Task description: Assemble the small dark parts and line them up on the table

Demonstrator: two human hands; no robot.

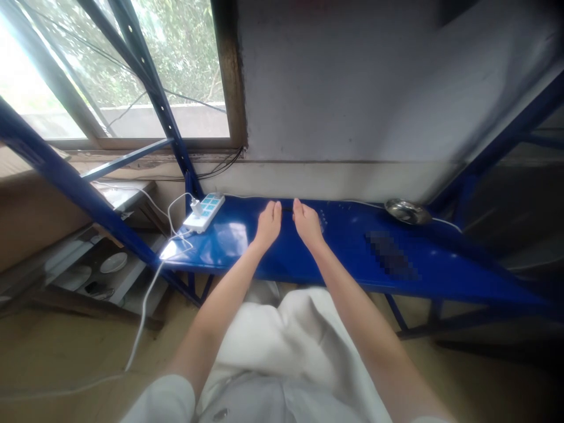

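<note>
- At far left, a window [176, 53] in a weathered wooden frame looks onto trees, crossed by a blue steel upright [161, 111]
- Below it, on a lower rack, lie two white plates [113, 262], with a dark object beside them too shadowed to name
- A white cable [145, 317] drops to the floor from a white power strip [204, 212] with blue switches, lying on the blue steel shelf [352, 252], with a white plug [194, 207] seated in its end
- The left hand [268, 225] rests palm down on the shelf, fingers together and pointing forward, gripping nothing
- Between the fingertips lies a small dark strip [287, 208], near both hands, too small to identify; whether either hand touches it cannot be told
- The right hand [307, 223] mirrors the left, flat and open, with nothing visible in it
- Further right, a pixelated patch [391, 255] hides whatever lies on the shelf there, well apart from the hands
- Near the wall, a shallow stainless steel dish [408, 211] sits tilted, a white wire [445, 222] running behind it; glare and the angle leave its contents unreadable
</note>
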